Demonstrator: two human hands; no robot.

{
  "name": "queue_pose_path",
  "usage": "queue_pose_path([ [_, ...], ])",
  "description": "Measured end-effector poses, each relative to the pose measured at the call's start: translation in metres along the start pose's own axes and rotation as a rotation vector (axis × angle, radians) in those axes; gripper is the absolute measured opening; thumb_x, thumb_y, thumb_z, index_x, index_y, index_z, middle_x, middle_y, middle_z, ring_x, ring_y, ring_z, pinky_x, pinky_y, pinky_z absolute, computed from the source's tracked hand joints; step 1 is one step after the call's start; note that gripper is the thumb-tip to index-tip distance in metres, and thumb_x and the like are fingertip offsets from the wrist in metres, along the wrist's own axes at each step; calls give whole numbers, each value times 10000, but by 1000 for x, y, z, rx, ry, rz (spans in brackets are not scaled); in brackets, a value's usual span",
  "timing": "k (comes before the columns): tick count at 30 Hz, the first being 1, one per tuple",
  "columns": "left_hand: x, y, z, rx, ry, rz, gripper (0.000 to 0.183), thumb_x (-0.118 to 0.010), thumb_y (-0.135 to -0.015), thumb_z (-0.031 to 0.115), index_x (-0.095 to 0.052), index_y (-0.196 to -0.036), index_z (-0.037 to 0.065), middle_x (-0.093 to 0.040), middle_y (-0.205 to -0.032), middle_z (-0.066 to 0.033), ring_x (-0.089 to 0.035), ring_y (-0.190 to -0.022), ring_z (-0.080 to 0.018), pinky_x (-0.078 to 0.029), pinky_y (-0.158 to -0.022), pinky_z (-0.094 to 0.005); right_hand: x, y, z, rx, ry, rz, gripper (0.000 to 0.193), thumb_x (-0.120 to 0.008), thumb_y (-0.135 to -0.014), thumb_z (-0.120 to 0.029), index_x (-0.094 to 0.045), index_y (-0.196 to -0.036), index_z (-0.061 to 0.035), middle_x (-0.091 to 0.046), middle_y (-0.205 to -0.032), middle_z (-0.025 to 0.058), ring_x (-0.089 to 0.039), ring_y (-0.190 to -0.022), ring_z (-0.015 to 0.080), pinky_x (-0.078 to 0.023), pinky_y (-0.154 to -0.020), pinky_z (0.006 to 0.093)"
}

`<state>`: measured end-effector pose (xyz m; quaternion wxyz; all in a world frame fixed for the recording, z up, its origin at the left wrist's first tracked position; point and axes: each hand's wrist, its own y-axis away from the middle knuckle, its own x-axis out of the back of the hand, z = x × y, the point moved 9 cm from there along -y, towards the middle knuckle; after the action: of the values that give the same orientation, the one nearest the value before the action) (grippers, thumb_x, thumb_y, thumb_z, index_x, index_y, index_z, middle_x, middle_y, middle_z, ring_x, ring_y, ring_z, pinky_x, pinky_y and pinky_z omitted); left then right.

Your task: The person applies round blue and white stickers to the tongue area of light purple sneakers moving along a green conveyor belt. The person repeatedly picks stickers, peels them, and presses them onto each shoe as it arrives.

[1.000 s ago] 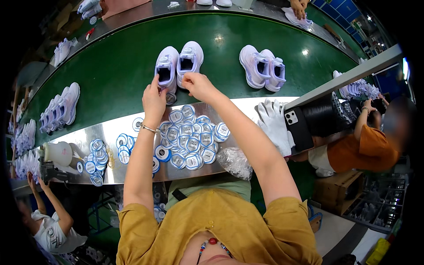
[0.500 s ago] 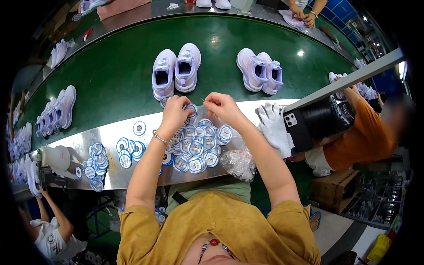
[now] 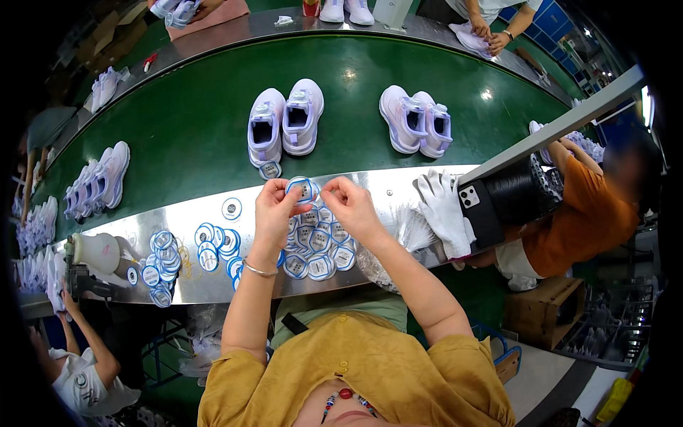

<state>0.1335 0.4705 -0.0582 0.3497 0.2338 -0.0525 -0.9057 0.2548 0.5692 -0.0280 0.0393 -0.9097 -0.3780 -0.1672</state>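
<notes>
My left hand [image 3: 274, 208] pinches a round blue-and-white hang tag [image 3: 301, 189] above the steel ledge [image 3: 213, 285]. My right hand [image 3: 350, 204] is close beside it, fingertips pinched at the tag's thin string. Under both hands lies a pile of the same round tags [image 3: 317, 245]. Just beyond, on the green conveyor belt [image 3: 192, 135], stands a pair of pale lilac sneakers [image 3: 284, 122], with one tag lying at the toe of the left shoe [image 3: 269, 170].
A second lilac pair [image 3: 415, 121] stands to the right and more pairs [image 3: 96, 179] to the left. More tags [image 3: 165, 250] lie on the ledge at left. White gloves [image 3: 444, 206], a phone [image 3: 484, 213] and a clear plastic bag [image 3: 409, 228] are at right. Other people work around the belt.
Both hands came back from the sneakers on the belt to the tag pile. My left hand has lifted one tag, and the sneakers have moved a little left.
</notes>
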Motion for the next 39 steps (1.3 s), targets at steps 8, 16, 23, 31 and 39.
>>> queue_pose_path([
  [8,-9,25,6,14,-49,-92,94,-597,-869,27,-563,-947,-14,-629,-854,-56,-633,-747,-117,-567,-632,-241,-17,-5,-4,98,-171,-93,124,-620,-810,-115,-636,-841,5,-519,-544,34,-470,-497,83,-372,-468,278],
  [16,7,39,8,-80,-67,25,70,-607,-876,51,-594,-903,-11,-630,-821,-47,-633,-738,-108,-560,-559,-221,-26,16,-39,240,124,10,87,-600,-828,-91,-597,-847,-5,-504,-561,35,-443,-506,88,-345,-472,258],
  [23,23,51,14,-79,52,114,98,-624,-881,97,-572,-864,15,-661,-819,-77,-677,-711,-166,-544,-540,-218,-37,15,-24,86,-174,-110,93,-618,-859,-69,-599,-896,14,-508,-644,-47,-422,-574,19,-320,-495,204],
  [31,29,49,0,-40,-94,28,119,-620,-883,115,-616,-921,2,-649,-794,-57,-628,-699,-136,-519,-544,-237,-36,3,-3,-76,-413,-146,65,-644,-827,-66,-614,-858,-17,-542,-674,-38,-430,-556,6,-305,-464,176],
  [39,11,60,25,-764,-1158,152,265,-620,-866,122,-612,-1085,-26,-623,-940,-80,-543,-763,-147,-440,-705,-275,-14,20,2,-205,-350,-279,86,-669,-807,-98,-627,-847,-34,-535,-665,-55,-404,-536,1,-276,-451,174],
])
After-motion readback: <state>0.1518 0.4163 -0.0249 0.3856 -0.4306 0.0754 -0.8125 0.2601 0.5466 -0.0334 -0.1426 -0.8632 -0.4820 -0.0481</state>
